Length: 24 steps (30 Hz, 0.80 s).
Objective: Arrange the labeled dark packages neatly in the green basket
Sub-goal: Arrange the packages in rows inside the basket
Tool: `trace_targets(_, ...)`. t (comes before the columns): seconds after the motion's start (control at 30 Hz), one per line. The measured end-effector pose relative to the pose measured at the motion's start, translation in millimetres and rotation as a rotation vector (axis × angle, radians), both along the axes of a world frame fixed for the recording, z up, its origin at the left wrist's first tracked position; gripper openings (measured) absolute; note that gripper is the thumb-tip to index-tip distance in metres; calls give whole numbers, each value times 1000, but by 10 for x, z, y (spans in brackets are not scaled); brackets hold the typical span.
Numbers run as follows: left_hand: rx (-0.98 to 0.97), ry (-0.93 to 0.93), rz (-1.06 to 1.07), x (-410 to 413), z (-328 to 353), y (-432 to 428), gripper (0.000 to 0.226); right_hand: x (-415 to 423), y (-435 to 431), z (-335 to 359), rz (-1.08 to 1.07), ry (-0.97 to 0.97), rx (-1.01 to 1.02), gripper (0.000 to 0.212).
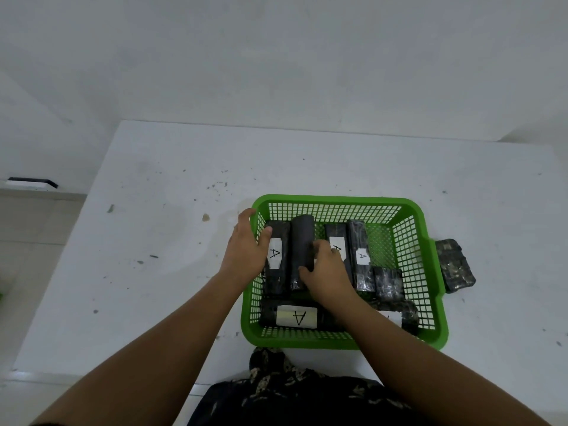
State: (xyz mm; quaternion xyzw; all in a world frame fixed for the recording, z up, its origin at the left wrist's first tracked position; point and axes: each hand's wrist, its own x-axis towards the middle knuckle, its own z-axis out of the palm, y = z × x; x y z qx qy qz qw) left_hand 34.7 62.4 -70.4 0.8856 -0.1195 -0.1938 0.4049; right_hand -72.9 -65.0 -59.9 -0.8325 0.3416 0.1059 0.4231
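The green basket (412,241) sits on the white table and holds several dark wrapped packages, some showing white "A" labels. My right hand (325,272) is inside the basket, its fingers closed around an upright dark package (302,238) in the back row. My left hand (246,247) grips the basket's left rim, thumb over the edge beside a labeled package (276,256). Two more labeled packages (358,250) stand to the right. Another one (295,316) lies across the front. One dark package (455,265) lies outside, against the basket's right side.
The white table (153,241) carries small dark specks and stains to the left of the basket. Its back edge meets a white wall. The floor shows at the far left, and my dark patterned clothing (292,392) is at the near edge.
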Motion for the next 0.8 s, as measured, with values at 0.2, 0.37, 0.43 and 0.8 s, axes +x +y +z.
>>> trace_targets(0.2, -4, 1, 5, 2, 9, -1, 40, 78, -14, -26, -69, 51, 101, 48)
trace_targets(0.37, -8, 17, -1, 1, 18, -1, 41, 25, -10, -92, -11, 26, -22, 41)
trace_targets(0.43, -5, 17, -2, 1, 21, 2, 41, 10, 18, -132, 49, 29, -20, 38)
trace_targets(0.8, 152, -105, -72, 9, 57, 1, 58, -222, -292, 15, 233, -64, -110, 22)
